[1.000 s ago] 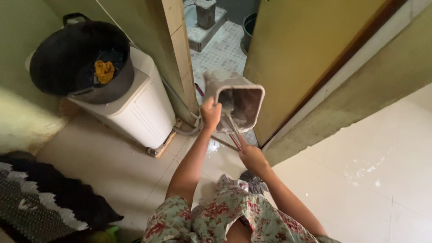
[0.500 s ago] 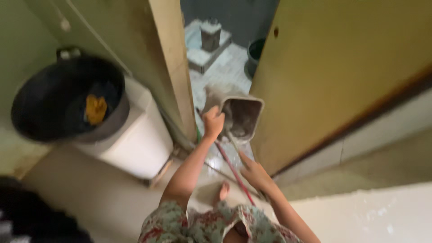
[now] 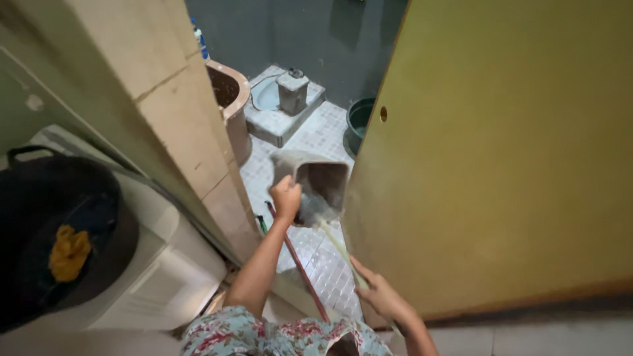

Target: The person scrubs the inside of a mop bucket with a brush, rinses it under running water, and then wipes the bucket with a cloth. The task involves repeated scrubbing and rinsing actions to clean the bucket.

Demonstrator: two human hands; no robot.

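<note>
Bathroom doorway, tiled floor (image 3: 323, 257) | my left hand (image 3: 287, 198) grips the grey bucket (image 3: 316, 184) by its rim, tipped over the tiles | my right hand (image 3: 379, 296) clasps a pale stick (image 3: 336, 245) reaching inside.

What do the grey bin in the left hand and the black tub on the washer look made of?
Grey bin: likely moulded plastic, matte and grimy; thin walls, rounded square rim, held up by the left hand. Black tub: probably plastic or rubber, dull finish, moulded loop handle. Washer: white glossy plastic casing, by the look.

Tiled floor (image 3: 323, 254) under green basin (image 3: 361, 122)
</note>
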